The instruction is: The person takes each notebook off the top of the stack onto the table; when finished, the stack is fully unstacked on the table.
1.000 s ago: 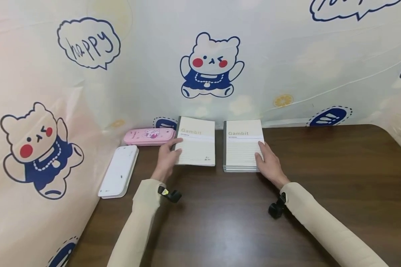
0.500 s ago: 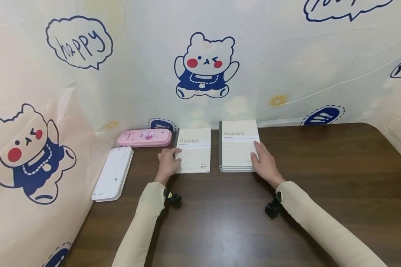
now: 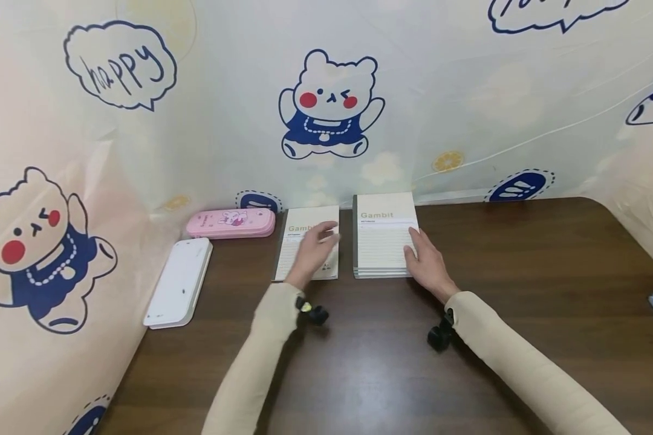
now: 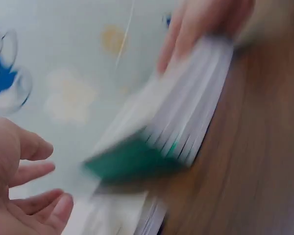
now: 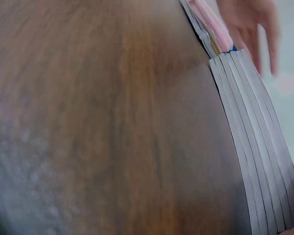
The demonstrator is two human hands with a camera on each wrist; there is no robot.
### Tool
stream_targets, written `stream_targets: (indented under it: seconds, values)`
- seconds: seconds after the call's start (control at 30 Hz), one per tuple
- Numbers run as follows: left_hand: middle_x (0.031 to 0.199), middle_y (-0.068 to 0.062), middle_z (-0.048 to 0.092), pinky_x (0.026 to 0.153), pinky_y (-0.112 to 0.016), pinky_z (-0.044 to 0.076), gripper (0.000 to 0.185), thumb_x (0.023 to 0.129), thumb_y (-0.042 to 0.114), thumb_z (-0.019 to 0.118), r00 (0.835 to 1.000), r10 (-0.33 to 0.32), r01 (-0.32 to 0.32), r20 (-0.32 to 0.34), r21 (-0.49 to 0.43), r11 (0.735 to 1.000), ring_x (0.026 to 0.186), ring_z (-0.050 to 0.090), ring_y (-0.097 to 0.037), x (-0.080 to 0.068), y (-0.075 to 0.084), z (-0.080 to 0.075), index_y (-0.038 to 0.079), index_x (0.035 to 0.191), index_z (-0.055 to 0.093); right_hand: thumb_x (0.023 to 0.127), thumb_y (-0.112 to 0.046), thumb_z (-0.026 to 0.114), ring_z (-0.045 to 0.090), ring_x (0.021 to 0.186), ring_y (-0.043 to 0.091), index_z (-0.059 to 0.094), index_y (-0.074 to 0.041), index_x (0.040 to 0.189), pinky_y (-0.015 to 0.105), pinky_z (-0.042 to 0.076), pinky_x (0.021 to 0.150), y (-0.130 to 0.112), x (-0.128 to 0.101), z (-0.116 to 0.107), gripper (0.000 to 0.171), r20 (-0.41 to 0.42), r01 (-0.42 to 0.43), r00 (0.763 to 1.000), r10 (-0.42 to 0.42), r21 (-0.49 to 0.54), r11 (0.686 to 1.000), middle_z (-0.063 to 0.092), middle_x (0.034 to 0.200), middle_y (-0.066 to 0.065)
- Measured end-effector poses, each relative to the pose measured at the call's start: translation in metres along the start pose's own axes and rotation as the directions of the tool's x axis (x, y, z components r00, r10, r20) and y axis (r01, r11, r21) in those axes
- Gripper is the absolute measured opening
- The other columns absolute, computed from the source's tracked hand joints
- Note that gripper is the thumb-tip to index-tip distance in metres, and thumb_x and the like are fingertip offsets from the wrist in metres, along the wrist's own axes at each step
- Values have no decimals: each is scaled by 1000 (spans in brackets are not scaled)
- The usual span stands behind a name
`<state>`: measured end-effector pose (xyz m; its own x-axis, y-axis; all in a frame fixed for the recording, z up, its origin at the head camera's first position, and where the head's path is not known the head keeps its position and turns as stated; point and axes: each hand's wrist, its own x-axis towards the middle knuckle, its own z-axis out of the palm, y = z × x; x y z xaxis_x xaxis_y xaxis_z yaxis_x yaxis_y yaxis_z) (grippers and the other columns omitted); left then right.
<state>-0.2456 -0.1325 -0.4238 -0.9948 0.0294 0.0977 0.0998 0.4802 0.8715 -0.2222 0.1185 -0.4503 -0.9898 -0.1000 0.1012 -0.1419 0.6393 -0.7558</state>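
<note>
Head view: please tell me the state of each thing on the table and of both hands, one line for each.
Single notebook: closed, flat, under the left hand.
Stack of notebooks: closed, squared up, flat.
Left hand: fingers relaxed, over the single notebook.
Right hand: fingers straight, against the stack's right edge.
Pink case: closed, by the backdrop.
White case: closed, flat.

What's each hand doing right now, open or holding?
Left hand: open, fingers spread over the single notebook; contact unclear.
Right hand: open, fingers lying on the right edge of the notebook stack.
</note>
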Motion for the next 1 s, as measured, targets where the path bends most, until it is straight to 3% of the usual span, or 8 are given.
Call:
stream_targets:
  seconds: [0.07,0.13,0.2,0.3,0.53,0.77,0.9,1.0]
  values:
    - [137,-10,42,100,-38,35,48,89,23,55,998,-21,22,63,-8,1000,123,41,-25,2,8,22,7,133,44,96,-20,38,15,135,32,24,-5,143,48,16,107,-1,0,2,52,1,0,1000,0,6,1000,16,147,21]
    - [144,-12,30,104,-38,27,55,91,26,51,995,-26,18,96,81,997,131,30,-25,2,12,40,8,140,33,96,-20,39,16,135,32,24,-4,143,47,16,107,-3,0,4,52,1,4,1000,-4,13,1000,17,147,21]
    - [148,-14,19,107,-38,21,58,93,25,47,994,-18,2,109,148,989,135,20,-25,1,13,54,5,143,25,95,-19,39,16,135,32,24,-4,143,46,16,107,-4,0,5,52,1,10,1000,-10,19,1000,17,147,20]
    - [149,-16,11,109,-37,16,58,94,21,44,996,1,-16,88,177,984,137,13,-24,0,13,65,3,143,20,95,-19,39,16,135,31,24,-3,142,46,16,107,-6,1,4,52,-11,13,1000,-13,29,999,17,147,20]
    - [150,-14,10,109,-36,15,55,95,19,40,997,4,-14,81,126,992,137,11,-21,2,14,67,6,144,18,93,-27,47,18,134,32,23,-5,143,47,18,106,-7,1,-3,60,15,-27,1000,26,29,999,18,147,18]
    - [151,-9,9,109,-33,14,48,98,14,25,996,-38,34,78,45,998,137,9,-17,1,11,66,6,145,15,92,-22,52,22,134,26,33,-13,141,44,20,106,-6,2,-11,53,3,-168,986,169,143,975,30,145,9]
    - [151,-9,9,109,-33,14,47,98,9,24,996,-32,28,84,43,999,137,10,-18,1,8,69,7,144,18,88,-20,57,34,127,28,49,-10,131,45,28,102,-10,4,-22,45,-75,-167,982,175,96,981,44,135,13]
    - [151,-10,8,109,-33,14,48,97,7,24,995,-19,13,97,57,998,137,9,-18,1,8,71,6,144,18,84,-17,61,46,112,29,60,-7,117,44,35,92,-14,10,-35,35,-139,-138,980,146,62,988,54,120,16]
